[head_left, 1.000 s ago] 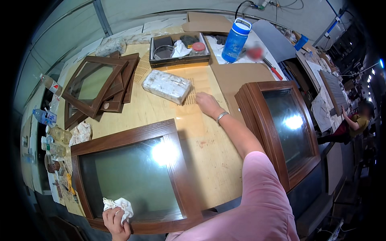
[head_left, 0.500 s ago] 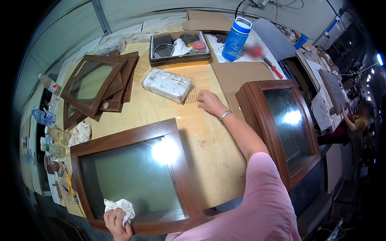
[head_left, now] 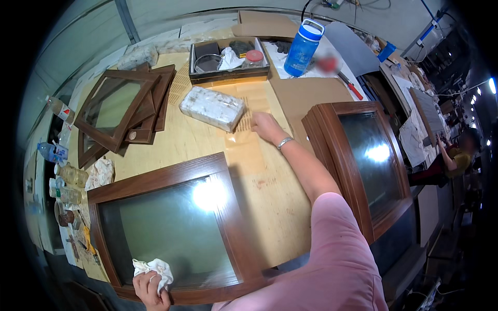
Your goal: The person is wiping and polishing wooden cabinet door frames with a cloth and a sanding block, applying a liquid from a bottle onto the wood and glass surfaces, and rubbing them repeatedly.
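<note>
My left hand point(head_left: 149, 291) is closed round a crumpled white cloth point(head_left: 154, 273), which rests against the lower left corner of a brown wood-framed glass panel point(head_left: 171, 233). The panel lies at a slant on the near part of the table. Farther off, my right hand point(head_left: 266, 126) is at the table surface with its fingers curled. Whether those fingers hold anything is hidden. Just left of that hand is a long white wrapped block point(head_left: 212, 109) with brown stains, apart from the fingers.
Stacked framed panels stand at right point(head_left: 358, 166); loose frames point(head_left: 116, 109) overlap at far left. An open box of odds and ends point(head_left: 230, 76) and a blue bottle point(head_left: 302, 49) are at the back. Several plastic bottles point(head_left: 71, 175) line the left edge. Another person point(head_left: 456, 160) works at far right.
The whole view has shifted slightly, so things sit a little farther left. My right hand has moved very slightly away from me; the left keeps its hold on the cloth.
</note>
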Tool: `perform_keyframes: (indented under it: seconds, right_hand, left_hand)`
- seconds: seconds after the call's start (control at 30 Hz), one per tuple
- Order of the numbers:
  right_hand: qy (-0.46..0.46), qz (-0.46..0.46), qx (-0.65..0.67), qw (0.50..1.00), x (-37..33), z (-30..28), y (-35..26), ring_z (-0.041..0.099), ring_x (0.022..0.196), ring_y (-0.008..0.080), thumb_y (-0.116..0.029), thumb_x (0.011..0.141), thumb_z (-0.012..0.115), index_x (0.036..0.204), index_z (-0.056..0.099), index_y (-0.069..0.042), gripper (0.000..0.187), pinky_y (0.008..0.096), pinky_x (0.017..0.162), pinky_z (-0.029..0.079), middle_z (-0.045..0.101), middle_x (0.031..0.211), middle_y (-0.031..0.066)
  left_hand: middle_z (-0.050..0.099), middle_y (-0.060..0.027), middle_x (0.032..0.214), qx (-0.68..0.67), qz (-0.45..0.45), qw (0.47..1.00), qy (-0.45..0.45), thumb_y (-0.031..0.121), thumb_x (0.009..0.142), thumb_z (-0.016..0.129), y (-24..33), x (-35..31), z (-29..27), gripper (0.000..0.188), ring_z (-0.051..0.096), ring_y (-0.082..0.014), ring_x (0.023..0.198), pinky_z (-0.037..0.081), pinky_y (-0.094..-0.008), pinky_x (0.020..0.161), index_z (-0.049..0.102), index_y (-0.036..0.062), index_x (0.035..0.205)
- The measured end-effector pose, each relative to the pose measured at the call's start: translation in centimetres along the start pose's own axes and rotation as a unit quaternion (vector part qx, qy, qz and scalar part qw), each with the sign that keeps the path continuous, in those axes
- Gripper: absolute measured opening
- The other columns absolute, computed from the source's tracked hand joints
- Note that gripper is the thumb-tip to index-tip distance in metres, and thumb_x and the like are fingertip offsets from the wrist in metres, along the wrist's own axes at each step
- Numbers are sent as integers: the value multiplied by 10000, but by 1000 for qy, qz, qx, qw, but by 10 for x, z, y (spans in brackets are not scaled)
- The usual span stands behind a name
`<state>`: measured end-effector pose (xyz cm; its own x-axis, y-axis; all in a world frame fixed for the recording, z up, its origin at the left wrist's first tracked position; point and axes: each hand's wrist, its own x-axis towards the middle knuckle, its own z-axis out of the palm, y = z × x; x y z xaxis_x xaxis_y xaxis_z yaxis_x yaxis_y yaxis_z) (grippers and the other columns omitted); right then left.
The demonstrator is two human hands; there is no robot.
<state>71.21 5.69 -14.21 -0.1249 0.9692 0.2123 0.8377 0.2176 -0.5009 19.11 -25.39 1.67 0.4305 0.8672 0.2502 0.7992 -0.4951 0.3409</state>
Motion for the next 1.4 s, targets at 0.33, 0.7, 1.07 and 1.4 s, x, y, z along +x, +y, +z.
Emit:
perform_keyframes:
  seconds: [0.33,0.7,1.07,1.4]
  right_hand:
    - [69,84,21,994,6,4,-3,618,959,306,-102,710,783,931,736,-32,237,385,848,509,620,988,117]
    - [52,118,82,988,18,8,10,653,863,279,-57,653,828,846,745,-33,211,377,766,522,663,921,85]
    - [51,195,59,978,21,12,2,684,834,291,-77,727,743,783,741,-102,62,394,753,546,714,869,108]
    - [41,234,28,971,23,10,-7,684,822,327,-40,767,629,773,710,-112,108,414,745,549,710,849,130]
  left_hand:
    - [592,-151,1020,5,0,1000,7,28,613,573,-5,-3,3,373,528,-374,912,448,-472,805,591,46,985]
    - [646,-164,1071,41,16,999,-4,159,768,577,-4,1,-1,350,595,-373,977,463,-504,883,663,35,1085]
    - [651,-155,1080,47,25,999,6,157,767,576,-4,-1,-2,346,602,-358,987,465,-499,887,668,39,1079]
    - [651,-158,1079,43,28,999,18,132,767,603,0,3,-3,329,599,-370,976,471,-496,875,668,42,1077]
